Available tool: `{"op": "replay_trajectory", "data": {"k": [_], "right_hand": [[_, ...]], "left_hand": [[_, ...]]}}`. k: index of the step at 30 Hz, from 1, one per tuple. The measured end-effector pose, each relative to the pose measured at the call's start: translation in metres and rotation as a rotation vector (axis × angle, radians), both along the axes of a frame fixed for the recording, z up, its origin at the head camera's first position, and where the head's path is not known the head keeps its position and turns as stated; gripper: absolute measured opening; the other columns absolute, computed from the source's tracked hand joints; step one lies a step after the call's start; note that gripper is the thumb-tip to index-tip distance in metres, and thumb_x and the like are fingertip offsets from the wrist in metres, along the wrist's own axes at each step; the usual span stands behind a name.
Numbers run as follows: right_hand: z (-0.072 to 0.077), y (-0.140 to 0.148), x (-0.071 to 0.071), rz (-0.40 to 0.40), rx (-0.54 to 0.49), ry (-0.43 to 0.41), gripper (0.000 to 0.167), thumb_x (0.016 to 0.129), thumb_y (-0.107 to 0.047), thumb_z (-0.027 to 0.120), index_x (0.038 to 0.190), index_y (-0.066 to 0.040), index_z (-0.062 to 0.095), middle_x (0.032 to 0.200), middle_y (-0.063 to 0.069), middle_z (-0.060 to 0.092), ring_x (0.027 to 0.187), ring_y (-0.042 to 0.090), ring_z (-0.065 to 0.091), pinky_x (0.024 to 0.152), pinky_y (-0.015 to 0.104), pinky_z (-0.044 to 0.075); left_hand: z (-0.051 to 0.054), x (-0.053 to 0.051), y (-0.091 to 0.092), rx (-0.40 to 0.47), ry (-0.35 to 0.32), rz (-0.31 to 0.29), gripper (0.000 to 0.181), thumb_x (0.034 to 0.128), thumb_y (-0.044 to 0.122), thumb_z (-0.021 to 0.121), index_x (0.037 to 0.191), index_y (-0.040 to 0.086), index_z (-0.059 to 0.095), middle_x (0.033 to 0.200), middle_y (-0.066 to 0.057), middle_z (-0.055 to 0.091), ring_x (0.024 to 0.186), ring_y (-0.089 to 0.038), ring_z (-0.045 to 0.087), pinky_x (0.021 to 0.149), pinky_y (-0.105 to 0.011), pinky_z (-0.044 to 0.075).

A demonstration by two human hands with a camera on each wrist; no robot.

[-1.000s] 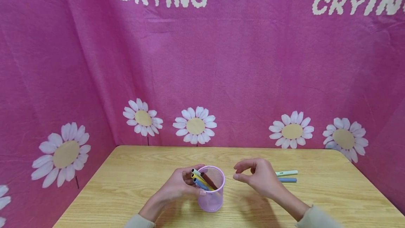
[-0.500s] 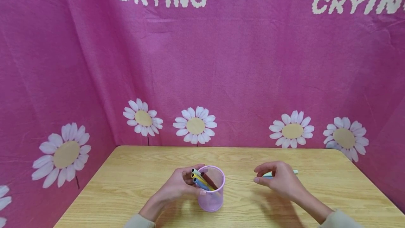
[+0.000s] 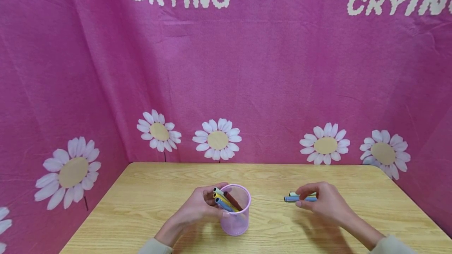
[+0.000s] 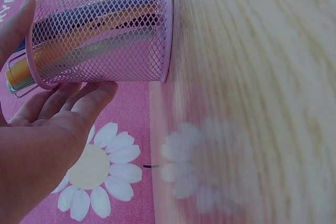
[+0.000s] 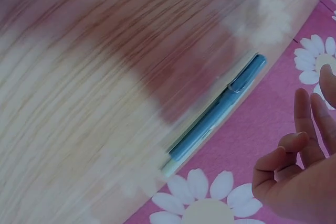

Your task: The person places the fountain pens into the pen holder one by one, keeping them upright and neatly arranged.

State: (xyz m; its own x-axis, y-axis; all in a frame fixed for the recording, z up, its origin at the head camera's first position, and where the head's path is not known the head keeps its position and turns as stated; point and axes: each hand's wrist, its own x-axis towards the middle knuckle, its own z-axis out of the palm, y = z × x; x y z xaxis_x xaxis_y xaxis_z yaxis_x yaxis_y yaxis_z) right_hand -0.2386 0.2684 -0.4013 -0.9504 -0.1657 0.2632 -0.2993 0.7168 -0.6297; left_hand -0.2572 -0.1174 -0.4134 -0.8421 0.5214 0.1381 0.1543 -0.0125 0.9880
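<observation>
A pink mesh cup (image 3: 236,222) stands upright on the table, holding several pens (image 3: 231,200), among them yellow, blue and dark red ones. My left hand (image 3: 197,207) grips its left side, thumb in front and fingers behind. In the left wrist view the left hand (image 4: 50,135) lies against the mesh cup (image 4: 105,35). Over a blue pen (image 3: 291,198) and a pale green pen (image 3: 293,194), which lie side by side, is my right hand (image 3: 326,203), fingers loosely bent. The right wrist view has a gap between the right hand (image 5: 299,182) and the blue pen (image 5: 212,114).
The wooden table (image 3: 159,179) reaches back to a pink cloth (image 3: 268,69) with white daisies and lettering. More of this cloth hangs on the left and right sides.
My right hand has moved right, away from the cup to above the two pens, whose left ends now show past its fingertips. The left hand and the cup have stayed in place.
</observation>
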Motion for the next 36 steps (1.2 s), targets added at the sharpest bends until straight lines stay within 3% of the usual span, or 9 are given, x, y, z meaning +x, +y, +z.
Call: {"op": "replay_trajectory", "data": {"k": [12, 19, 25, 31, 36], "right_hand": [[0.000, 0.016, -0.004, -0.003, 0.038, -0.006, 0.027, 0.082, -0.016, 0.092, 0.105, -0.005, 0.082, 0.089, -0.002, 0.076, 0.066, 0.013, 0.045, 0.057, 0.028, 0.037], [0.000, 0.027, -0.009, 0.021, 0.105, -0.024, 0.027, 0.081, -0.016, 0.092, 0.104, -0.007, 0.082, 0.092, -0.001, 0.075, 0.084, 0.019, 0.061, 0.067, 0.030, 0.045], [-0.002, 0.034, -0.012, 0.014, 0.172, -0.042, 0.023, 0.080, -0.017, 0.093, 0.099, -0.012, 0.082, 0.092, -0.003, 0.073, 0.089, 0.022, 0.062, 0.073, 0.038, 0.048], [-0.008, 0.041, -0.017, 0.020, 0.196, -0.007, 0.022, 0.078, -0.017, 0.094, 0.096, -0.014, 0.082, 0.091, -0.004, 0.073, 0.087, 0.021, 0.061, 0.068, 0.034, 0.046], [-0.012, 0.045, -0.023, 0.026, 0.221, 0.009, 0.027, 0.075, -0.018, 0.096, 0.098, -0.014, 0.082, 0.093, -0.003, 0.074, 0.091, 0.023, 0.066, 0.075, 0.041, 0.053]], "left_hand": [[0.000, 0.000, -0.001, 0.004, -0.008, -0.001, 0.080, 0.0806, -0.003, 0.086, 0.151, -0.011, 0.048, 0.125, -0.016, 0.072, 0.107, -0.022, 0.068, 0.092, -0.028, 0.056], [-0.002, -0.002, -0.001, 0.000, -0.018, 0.001, 0.079, 0.0801, -0.002, 0.088, 0.150, -0.008, 0.051, 0.124, -0.016, 0.073, 0.106, -0.020, 0.068, 0.092, -0.027, 0.056], [-0.002, -0.002, -0.001, 0.001, -0.012, -0.002, 0.078, 0.0798, -0.002, 0.088, 0.150, -0.006, 0.053, 0.122, -0.015, 0.073, 0.105, -0.020, 0.069, 0.091, -0.027, 0.056], [-0.001, -0.002, -0.001, -0.003, -0.011, 0.000, 0.078, 0.0798, -0.002, 0.087, 0.149, -0.006, 0.053, 0.122, -0.015, 0.073, 0.104, -0.019, 0.068, 0.091, -0.027, 0.056], [-0.002, -0.002, -0.001, -0.008, -0.014, 0.007, 0.080, 0.0799, -0.001, 0.088, 0.150, -0.008, 0.051, 0.125, -0.016, 0.072, 0.107, -0.020, 0.068, 0.092, -0.027, 0.055]]}}
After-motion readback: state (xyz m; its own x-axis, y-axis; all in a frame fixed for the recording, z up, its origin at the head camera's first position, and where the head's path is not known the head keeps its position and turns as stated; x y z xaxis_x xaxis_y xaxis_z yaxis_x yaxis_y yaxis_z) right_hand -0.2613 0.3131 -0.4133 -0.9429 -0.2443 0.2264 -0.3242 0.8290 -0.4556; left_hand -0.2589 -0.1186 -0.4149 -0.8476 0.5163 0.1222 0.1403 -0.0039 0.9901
